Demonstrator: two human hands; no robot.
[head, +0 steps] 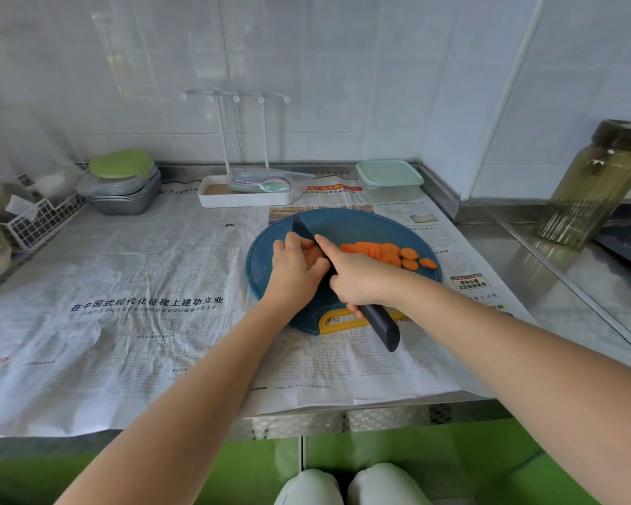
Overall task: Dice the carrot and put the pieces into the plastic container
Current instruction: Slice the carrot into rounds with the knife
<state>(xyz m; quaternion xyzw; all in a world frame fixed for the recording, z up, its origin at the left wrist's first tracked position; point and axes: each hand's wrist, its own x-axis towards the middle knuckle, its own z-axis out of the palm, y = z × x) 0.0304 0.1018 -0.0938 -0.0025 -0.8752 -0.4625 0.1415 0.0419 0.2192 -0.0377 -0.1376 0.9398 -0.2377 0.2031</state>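
Right hand (357,278): clenched round the dark handle of the knife (381,322), forefinger laid out straight along the blade's back.
Knife: runs slantwise from the near edge of the board up and to the left; the blade passes between the two hands, with its tip showing beyond the left knuckles.
Left hand (296,267): fingers curled down, grasping the uncut carrot (311,254) hard against the blade's left face.
Carrot: nearly all hidden under those fingers, with just a glimpse of orange showing beside the blade.
Slices (376,251): an overlapping row of orange rounds on the right of the blade, just beyond the right forefinger, trailing off to the board's right edge.
Board (343,224): round and blue with a yellow grip at its near edge, lying on newspaper (143,322).
Container (388,178): back by the wall behind the board, mint lid on, well apart from both hands.
Jar (598,184): tall and olive-tinted, far right on the steel counter.
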